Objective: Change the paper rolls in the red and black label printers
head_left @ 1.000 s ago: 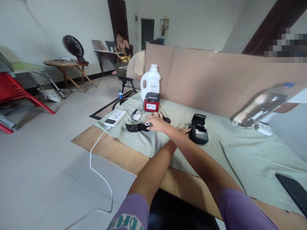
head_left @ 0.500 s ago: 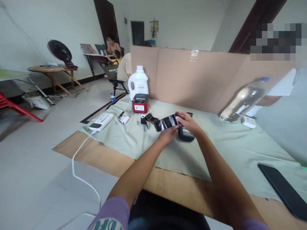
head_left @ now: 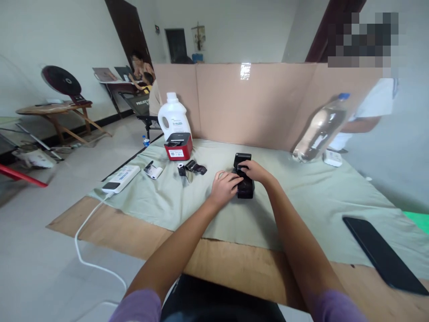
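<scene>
Head view first — where do the hands sit?
— Both are on the small black printer (head_left: 243, 179), which sits mid-table on the green cloth (head_left: 311, 201) with its lid up. The left hand (head_left: 224, 188) cups the printer's near left side, fingers curled against it; the right hand (head_left: 256, 172) lies over the top, fingertips at the open bay. Whether anything is pinched in those fingers is hard to tell, since the hand covers the spot.

— How should the person handle it well?
— Probably by letting the left hand brace the body so it cannot slide on the cloth, while the right works lightly and squarely at the bay and spares the lid hinge.

— And around it?
— Just left lies a crumpled black wrapper (head_left: 195, 167), then a red printer (head_left: 178, 146) before a white jug (head_left: 173, 117), and a white power strip (head_left: 121, 178). A cardboard screen (head_left: 268, 105) backs the table; a dark phone (head_left: 382, 255) lies at the near right. Other people sit far off by a desk.
</scene>
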The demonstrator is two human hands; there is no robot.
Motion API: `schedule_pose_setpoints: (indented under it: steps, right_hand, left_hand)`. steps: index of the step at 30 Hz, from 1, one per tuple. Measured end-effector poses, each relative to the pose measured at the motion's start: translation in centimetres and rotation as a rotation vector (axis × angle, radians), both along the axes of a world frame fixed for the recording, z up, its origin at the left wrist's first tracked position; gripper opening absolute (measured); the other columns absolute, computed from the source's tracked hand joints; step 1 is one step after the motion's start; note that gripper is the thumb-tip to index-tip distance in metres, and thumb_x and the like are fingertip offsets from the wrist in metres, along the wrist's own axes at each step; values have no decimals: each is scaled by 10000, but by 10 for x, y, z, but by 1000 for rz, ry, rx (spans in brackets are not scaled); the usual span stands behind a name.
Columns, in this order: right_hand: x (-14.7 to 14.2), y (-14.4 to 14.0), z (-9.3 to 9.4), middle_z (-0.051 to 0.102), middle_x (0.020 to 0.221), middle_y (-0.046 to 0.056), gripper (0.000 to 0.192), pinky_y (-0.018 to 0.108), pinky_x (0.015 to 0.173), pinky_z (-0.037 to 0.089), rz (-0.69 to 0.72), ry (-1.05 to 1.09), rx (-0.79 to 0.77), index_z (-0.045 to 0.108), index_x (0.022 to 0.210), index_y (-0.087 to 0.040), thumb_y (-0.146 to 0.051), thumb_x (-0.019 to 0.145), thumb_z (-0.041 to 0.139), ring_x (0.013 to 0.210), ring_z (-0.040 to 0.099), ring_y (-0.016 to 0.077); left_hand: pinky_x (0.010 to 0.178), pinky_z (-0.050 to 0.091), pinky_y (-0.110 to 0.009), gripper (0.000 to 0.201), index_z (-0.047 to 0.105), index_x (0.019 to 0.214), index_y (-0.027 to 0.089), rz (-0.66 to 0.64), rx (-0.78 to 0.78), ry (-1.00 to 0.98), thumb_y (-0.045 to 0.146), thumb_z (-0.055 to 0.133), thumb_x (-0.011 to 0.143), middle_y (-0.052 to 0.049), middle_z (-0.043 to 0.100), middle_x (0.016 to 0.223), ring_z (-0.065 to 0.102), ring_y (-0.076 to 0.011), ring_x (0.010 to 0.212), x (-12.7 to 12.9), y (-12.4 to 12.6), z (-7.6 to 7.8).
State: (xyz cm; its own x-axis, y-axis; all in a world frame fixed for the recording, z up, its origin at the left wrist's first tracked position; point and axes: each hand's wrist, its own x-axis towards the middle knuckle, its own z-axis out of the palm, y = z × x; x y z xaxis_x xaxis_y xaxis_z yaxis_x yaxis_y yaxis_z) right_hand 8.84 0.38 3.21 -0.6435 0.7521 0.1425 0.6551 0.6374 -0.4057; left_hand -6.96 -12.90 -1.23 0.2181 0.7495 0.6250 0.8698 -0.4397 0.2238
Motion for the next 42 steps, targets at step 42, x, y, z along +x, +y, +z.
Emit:
schedule_pose_setpoints:
  steps: [42]
  right_hand:
    - [31, -25, -8, 735, 1096, 172, 547, 371, 773, 563, -522, 313, -600, 602, 1357, -132, -313, 850, 702, 926, 693, 262]
  left_hand:
    - [1076, 416, -484, 991, 225, 1585, 185, 64, -452, -180, 461, 743, 786, -174, 622, 1377, 579, -340, 1278, -8, 8, -9]
